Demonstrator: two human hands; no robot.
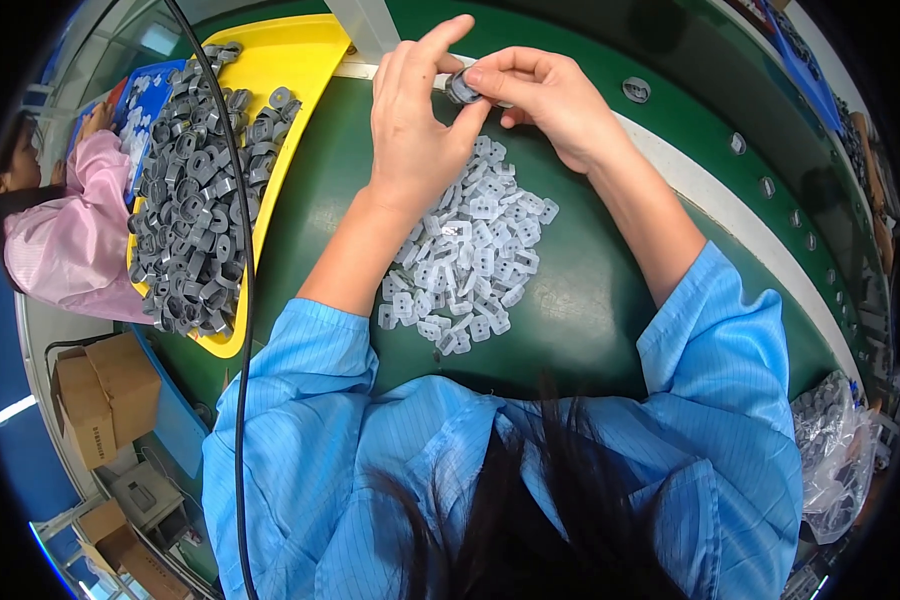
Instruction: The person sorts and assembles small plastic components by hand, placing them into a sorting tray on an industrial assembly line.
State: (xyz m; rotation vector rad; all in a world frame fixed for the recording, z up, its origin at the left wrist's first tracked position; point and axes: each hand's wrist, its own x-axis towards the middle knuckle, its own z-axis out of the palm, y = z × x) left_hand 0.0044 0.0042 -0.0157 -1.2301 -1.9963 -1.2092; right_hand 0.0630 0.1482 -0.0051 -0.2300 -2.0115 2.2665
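Observation:
Over the far side of the green table, my left hand and my right hand meet on a small grey round plastic part. Both hands pinch it between thumb and fingers; my left index finger sticks up off it. Fingers cover some of the part, so whether a second piece sits in it cannot be made out. Below my hands lies a pile of small translucent white plastic pieces with holes. To the left, a yellow tray holds a heap of grey ring-like plastic parts.
Across the white edge strip, several grey parts lie spaced along a green belt. A black cable hangs down the left side. Another person in a pink sleeve works beside a blue tray. A clear plastic bag sits right.

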